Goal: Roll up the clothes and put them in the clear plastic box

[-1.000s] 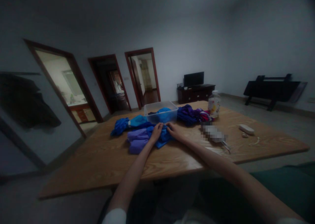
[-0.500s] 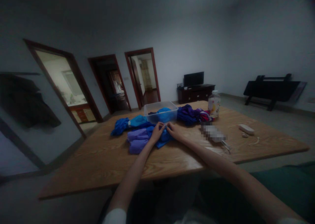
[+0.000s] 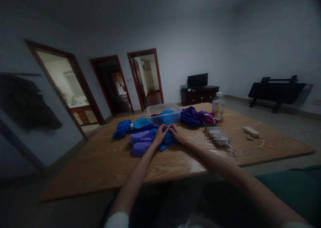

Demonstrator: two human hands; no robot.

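Observation:
Blue and purple cloth lies crumpled in front of me, its purple part (image 3: 140, 143) in folds at the left and its blue part (image 3: 167, 141) under my fingers. My left hand (image 3: 161, 133) pinches the upper edge of the blue cloth with its fingertips. Facing it, my right hand (image 3: 176, 133) has its fingers closed on the same edge, and the fingertips of both hands nearly meet. What exactly lies between them is too small to make out. Just behind stands a clear plastic box (image 3: 151, 113) with blue cloth inside.
Another blue cloth (image 3: 122, 129) lies left of the box, and a dark purple cloth (image 3: 192, 117) right of it. A clear bottle (image 3: 218, 107), a blurred-out pack (image 3: 217, 136) and a pale oblong case (image 3: 251, 131) stand or lie on the right of the wooden table (image 3: 100, 174).
My fingertips have shifted slightly and come closer together at the cloth's edge. The other things have stayed in place.

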